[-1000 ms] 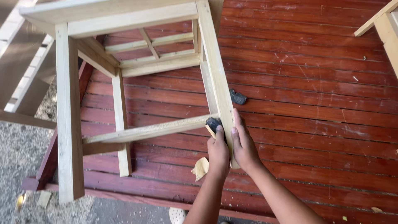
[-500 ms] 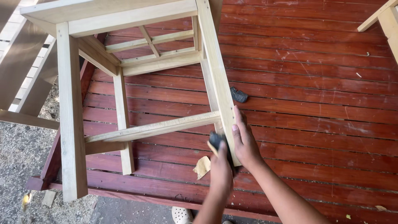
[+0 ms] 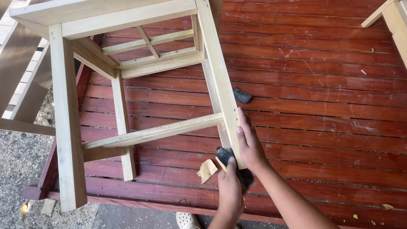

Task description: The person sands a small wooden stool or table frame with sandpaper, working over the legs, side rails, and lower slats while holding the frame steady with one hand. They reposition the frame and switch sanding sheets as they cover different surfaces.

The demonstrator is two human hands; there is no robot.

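Observation:
A bare wooden stool frame (image 3: 140, 63) lies on its side on the red plank deck (image 3: 322, 101). My right hand (image 3: 251, 144) rests flat along the lower end of one pale leg (image 3: 220, 85), fingers pointing up the leg. My left hand (image 3: 231, 186) grips a dark piece of sandpaper (image 3: 224, 154) and presses it against the inner face of that same leg, just below where the cross rail (image 3: 157, 132) joins it.
A torn tan scrap of sandpaper (image 3: 207, 170) lies on the deck beside my left hand. A small dark piece (image 3: 241, 96) lies right of the leg. Another pale wooden piece (image 3: 392, 17) shows at top right. Gravel ground (image 3: 21, 169) lies off the deck's left edge.
Both hands have slid down the leg towards its end, the left one carrying the dark sandpaper along the wood. The frame has stayed put.

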